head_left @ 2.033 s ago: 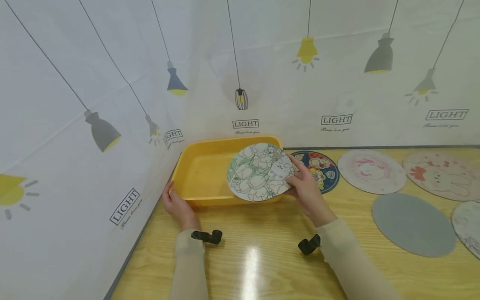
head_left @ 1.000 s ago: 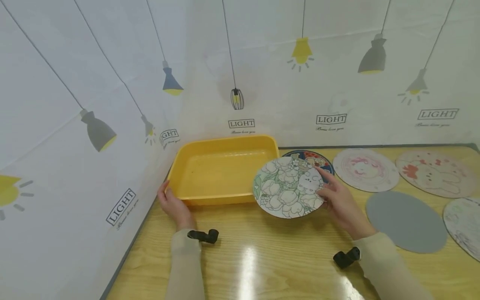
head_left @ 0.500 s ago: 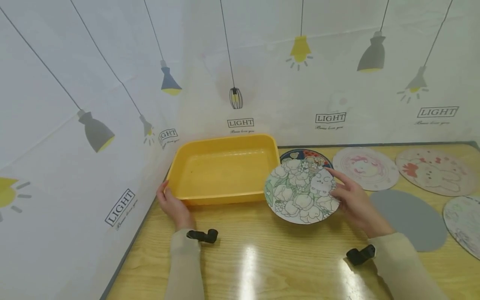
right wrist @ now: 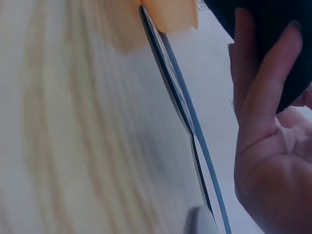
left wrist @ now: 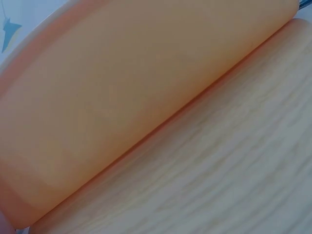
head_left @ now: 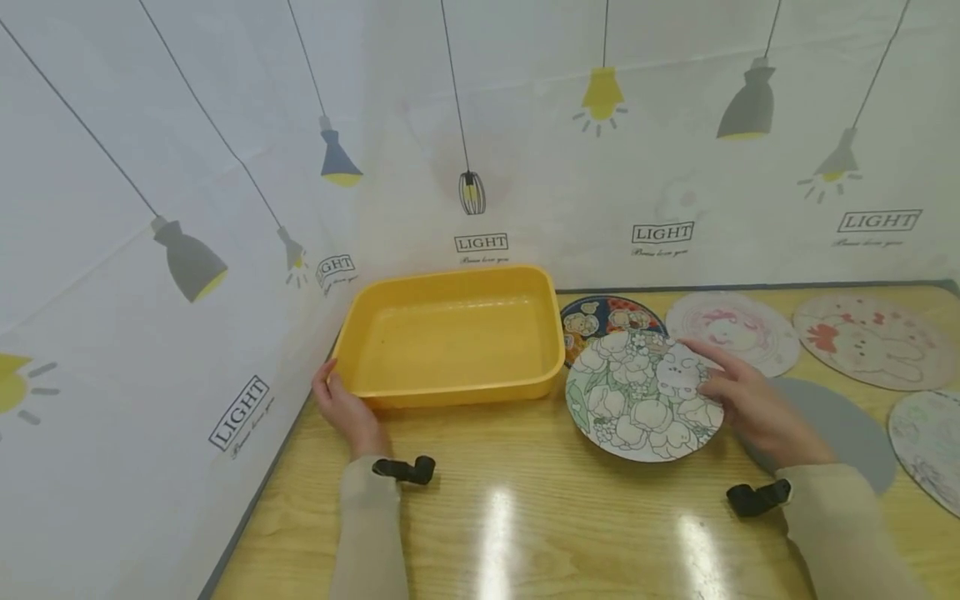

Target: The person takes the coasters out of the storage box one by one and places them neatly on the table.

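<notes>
My right hand [head_left: 765,412] pinches the right edge of a round mat [head_left: 637,404] printed with pale flowers and a white bunny, thumb on top. The mat is tilted above the table; in the right wrist view its dark underside [right wrist: 273,34] shows, with fingers spread beneath it. My left hand [head_left: 351,417] holds the front left corner of a yellow plastic basin [head_left: 450,393], fingers along the outer side. Nothing lies in the basin. The left wrist view is mostly filled by the basin's outer wall [left wrist: 122,87].
Other round mats lie along the back right: dark blue and red [head_left: 581,315], pink [head_left: 731,325], bunny [head_left: 870,350], plain grey [head_left: 840,429] and a pale one [head_left: 930,446] at the right edge. Printed white sheeting [head_left: 562,167] stands behind and left of the wooden table [head_left: 450,500].
My right hand has carried the flower mat from over the basin's right end to the right and nearer, partly covering the blue mat. My left hand stays at the basin's corner.
</notes>
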Action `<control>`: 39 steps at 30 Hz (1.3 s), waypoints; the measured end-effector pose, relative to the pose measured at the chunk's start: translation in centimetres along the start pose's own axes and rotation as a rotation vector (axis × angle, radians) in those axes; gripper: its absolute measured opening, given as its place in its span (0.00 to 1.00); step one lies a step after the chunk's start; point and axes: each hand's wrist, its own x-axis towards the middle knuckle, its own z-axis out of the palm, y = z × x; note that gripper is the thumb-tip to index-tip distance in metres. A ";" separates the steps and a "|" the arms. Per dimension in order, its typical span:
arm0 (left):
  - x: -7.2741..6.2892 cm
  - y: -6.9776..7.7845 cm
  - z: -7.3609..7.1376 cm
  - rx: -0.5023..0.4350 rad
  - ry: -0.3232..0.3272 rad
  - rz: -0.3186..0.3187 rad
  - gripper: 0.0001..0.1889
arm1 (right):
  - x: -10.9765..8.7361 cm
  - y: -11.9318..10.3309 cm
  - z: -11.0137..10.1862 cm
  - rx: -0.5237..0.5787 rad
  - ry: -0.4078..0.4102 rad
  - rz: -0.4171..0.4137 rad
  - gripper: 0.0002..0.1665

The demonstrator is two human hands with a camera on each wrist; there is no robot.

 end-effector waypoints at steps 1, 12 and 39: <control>0.0 0.0 0.0 0.003 0.001 0.002 0.13 | -0.1 -0.1 -0.3 -0.018 -0.006 0.004 0.38; -0.1 0.0 0.1 -0.021 -0.010 -0.005 0.14 | -1.2 -0.4 -2.5 -0.144 -0.064 0.087 0.38; 0.1 0.0 0.0 -0.022 -0.005 0.014 0.12 | -1.3 -0.8 -1.4 -0.550 0.009 0.304 0.31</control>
